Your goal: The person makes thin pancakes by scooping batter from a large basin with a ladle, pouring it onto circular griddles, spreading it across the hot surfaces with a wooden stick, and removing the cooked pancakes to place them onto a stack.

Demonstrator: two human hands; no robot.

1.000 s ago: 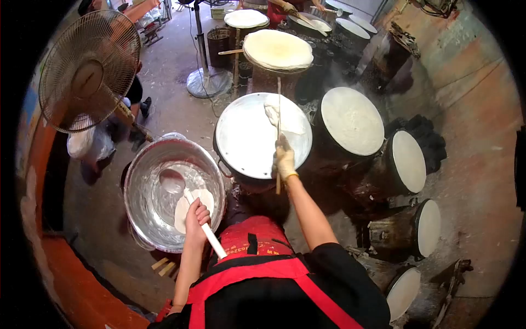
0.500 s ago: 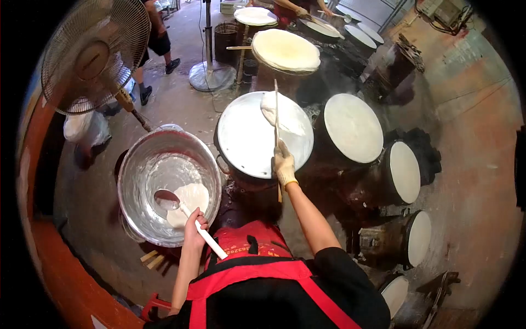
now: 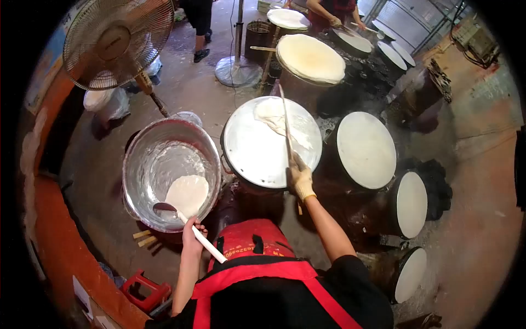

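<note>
My bare left hand [image 3: 193,237] is closed round the white handle of a ladle [image 3: 204,239], whose dark bowl rests low in a large metal pot [image 3: 131,170] beside pale batter [image 3: 188,193]. My right hand [image 3: 301,178], in a light glove, grips a long thin wooden stick [image 3: 286,118]. The stick lies across a round white griddle [image 3: 252,151], over a lump of batter [image 3: 270,113] near its far side. Thin batter streaks trail to the right of the lump.
Several round pans, one of them a pale-topped griddle [image 3: 366,151], curve along the right. Stacked flat sheets [image 3: 310,57] stand beyond my griddle. A fan [image 3: 115,46] is at the upper left, a red stool [image 3: 143,290] at the lower left. Another person [image 3: 335,11] works at the far pans; someone's legs [image 3: 200,27] show behind.
The view has shifted, moving the scene. The ladle bowl has moved toward the pot's near edge. Above the griddle, the stick has tilted leftward, and the batter lump has spread wider.
</note>
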